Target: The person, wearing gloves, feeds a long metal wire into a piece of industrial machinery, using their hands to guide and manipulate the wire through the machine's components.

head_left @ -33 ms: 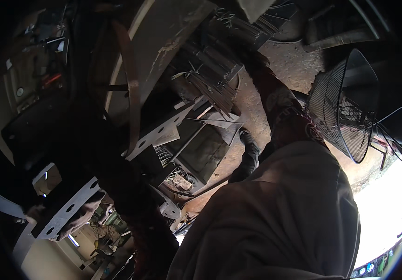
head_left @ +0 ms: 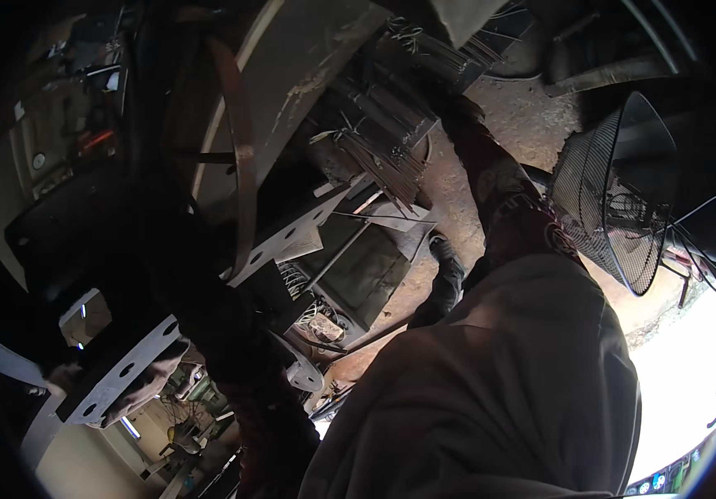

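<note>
My right arm, in a dark red sleeve with pale printing, stretches toward the far side. At its end my right hand (head_left: pixel 459 110) is a dark shape in shadow beside bundles of thin metal rods (head_left: pixel 379 158). Its fingers do not show, nor whether it holds anything. From the lower edge my left arm runs up and to the left, crossing in front of a grey metal strip with oval holes (head_left: pixel 133 366). My left hand (head_left: pixel 196 287) merges with the black shadow, its fingers and anything in them hidden. A curved brownish metal band (head_left: pixel 243 150) stands just beyond it.
A black wire-mesh basket (head_left: pixel 636 200) with cables stands to the right. A large pale panel (head_left: pixel 291 83) slants across the far left. Coiled wire (head_left: pixel 293 279) and a dark box-like sheet (head_left: pixel 362 279) lie low in the middle, near a dark shoe (head_left: pixel 448 270) on the brown floor (head_left: pixel 458 191).
</note>
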Motion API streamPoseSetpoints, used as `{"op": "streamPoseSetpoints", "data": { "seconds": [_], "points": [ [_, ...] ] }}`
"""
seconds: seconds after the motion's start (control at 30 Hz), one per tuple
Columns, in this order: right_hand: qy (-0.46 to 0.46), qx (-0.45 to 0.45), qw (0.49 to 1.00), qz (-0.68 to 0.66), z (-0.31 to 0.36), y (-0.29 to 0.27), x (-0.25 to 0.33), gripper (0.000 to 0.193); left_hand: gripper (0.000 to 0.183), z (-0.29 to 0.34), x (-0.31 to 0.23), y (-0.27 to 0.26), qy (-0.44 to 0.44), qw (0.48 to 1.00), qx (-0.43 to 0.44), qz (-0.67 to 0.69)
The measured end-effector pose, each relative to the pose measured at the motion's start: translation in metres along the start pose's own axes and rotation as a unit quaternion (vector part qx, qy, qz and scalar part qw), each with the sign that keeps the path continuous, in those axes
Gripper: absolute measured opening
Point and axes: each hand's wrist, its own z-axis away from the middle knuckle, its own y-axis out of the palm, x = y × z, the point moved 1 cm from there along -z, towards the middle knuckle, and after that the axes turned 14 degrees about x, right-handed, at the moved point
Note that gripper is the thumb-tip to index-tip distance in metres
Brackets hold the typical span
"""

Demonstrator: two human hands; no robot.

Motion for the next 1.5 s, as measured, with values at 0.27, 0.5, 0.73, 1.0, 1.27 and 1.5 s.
{"op": "streamPoseSetpoints", "data": {
  "seconds": [0.27,0.5,0.73,1.0,1.27,1.5],
  "points": [
    [0.028,0.074,0.997,0.01,0.009,0.016,-0.032,0.044,0.035,0.012,0.004,0.001,0.002,0.999,-0.003,0.051],
    [-0.154,0.158,0.973,0.064,0.006,0.055,-0.088,0.036,0.035,0.015,0.0,-0.013,-0.004,0.998,-0.013,0.057],
    [-0.167,0.192,0.964,0.07,0.015,0.037,-0.085,0.039,0.035,0.019,-0.001,-0.007,-0.005,0.998,-0.011,0.061],
    [-0.232,-0.022,0.97,-0.072,0.028,0.066,-0.102,0.034,0.036,0.022,-0.003,-0.012,-0.008,0.998,-0.016,0.068],
    [-0.088,0.215,0.973,-0.005,0.029,0.032,-0.102,0.04,0.035,0.019,-0.007,-0.008,-0.004,0.996,-0.015,0.086],
    [0.072,0.344,0.8,-0.486,0.097,0.024,-0.101,0.028,0.035,0.02,-0.015,-0.016,-0.073,0.979,-0.011,0.189]
  ]
}}
